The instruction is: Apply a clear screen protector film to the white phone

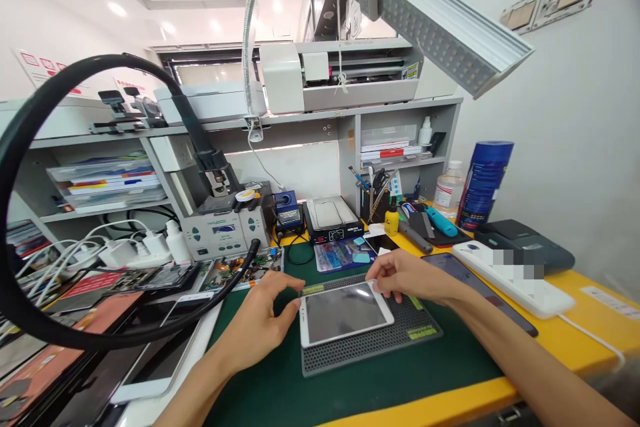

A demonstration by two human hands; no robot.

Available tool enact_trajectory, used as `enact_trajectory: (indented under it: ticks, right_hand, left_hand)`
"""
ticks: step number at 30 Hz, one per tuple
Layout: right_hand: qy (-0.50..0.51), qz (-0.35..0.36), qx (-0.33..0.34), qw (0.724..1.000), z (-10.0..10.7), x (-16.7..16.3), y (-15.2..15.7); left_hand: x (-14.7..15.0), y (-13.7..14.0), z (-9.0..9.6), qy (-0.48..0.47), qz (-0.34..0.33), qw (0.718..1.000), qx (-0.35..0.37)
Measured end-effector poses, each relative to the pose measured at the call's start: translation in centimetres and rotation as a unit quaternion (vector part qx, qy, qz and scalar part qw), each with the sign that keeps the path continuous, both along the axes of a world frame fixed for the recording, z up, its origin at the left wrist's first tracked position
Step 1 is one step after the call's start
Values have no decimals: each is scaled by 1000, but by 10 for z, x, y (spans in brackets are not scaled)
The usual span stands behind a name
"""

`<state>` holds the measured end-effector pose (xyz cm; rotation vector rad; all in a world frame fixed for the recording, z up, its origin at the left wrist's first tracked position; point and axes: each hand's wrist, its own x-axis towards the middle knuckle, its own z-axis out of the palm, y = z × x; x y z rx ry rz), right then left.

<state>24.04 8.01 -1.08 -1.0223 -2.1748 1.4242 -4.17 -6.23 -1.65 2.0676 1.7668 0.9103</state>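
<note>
A white phone [346, 313] with a dark screen lies face up on a grey perforated mat [330, 361], its long side running across in front of me. My left hand [263, 320] has its thumb and index finger at the phone's left end, the index near the far corner. At the far right corner, my right hand [400, 275] pinches the edge, its other fingers curled. The phone's underside is hidden. Beneath the mat spreads a green work surface [360, 400].
A thick black hose [7, 213] loops over the left side, past several phones and a circuit board [235, 273]. Behind stand a hot-air station [220, 233] and a heating plate [333, 217]. On the right lie a dark phone [480, 290] and a white power strip [510, 280]. A lamp [445, 20] hangs above.
</note>
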Motion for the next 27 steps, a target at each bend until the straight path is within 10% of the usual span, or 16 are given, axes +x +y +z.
enact_trajectory:
  ticks: [27]
  right_hand:
    - [3, 3, -16, 1000, -2, 0, 1]
  left_hand:
    - [-2, 0, -7, 39, -19, 998, -53]
